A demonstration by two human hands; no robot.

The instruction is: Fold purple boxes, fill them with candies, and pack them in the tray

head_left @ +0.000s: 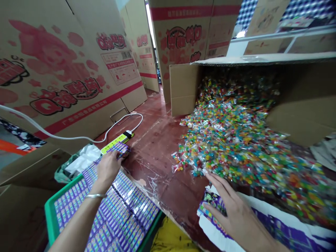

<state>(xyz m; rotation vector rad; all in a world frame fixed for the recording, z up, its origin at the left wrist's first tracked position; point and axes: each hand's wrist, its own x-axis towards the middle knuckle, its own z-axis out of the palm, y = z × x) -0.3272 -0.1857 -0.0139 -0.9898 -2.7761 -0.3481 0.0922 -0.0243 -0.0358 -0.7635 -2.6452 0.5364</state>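
My left hand (109, 166) wears a silver bangle and is closed on a small purple printed box (119, 148), above the far corner of a green tray (49, 215). Rows of small purple boxes (126, 199) fill that tray. My right hand (233, 210) lies over a stack of purple-and-white printed cardboard sheets (214, 210), with fingers stretched and thumb apart. Its fingertips reach the near edge of a heap of small clear packets of coloured candy (231, 140). Whether they touch a packet, I cannot tell.
The heap spills from a cardboard carton (183, 89) lying on its side on the red-brown table (157, 140). Large printed cartons (65, 63) stand at the back left. A yellow-green power strip (115, 141) with a white cable (78, 137) lies beyond the tray. Yellow cloth (173, 238) shows below the table edge.
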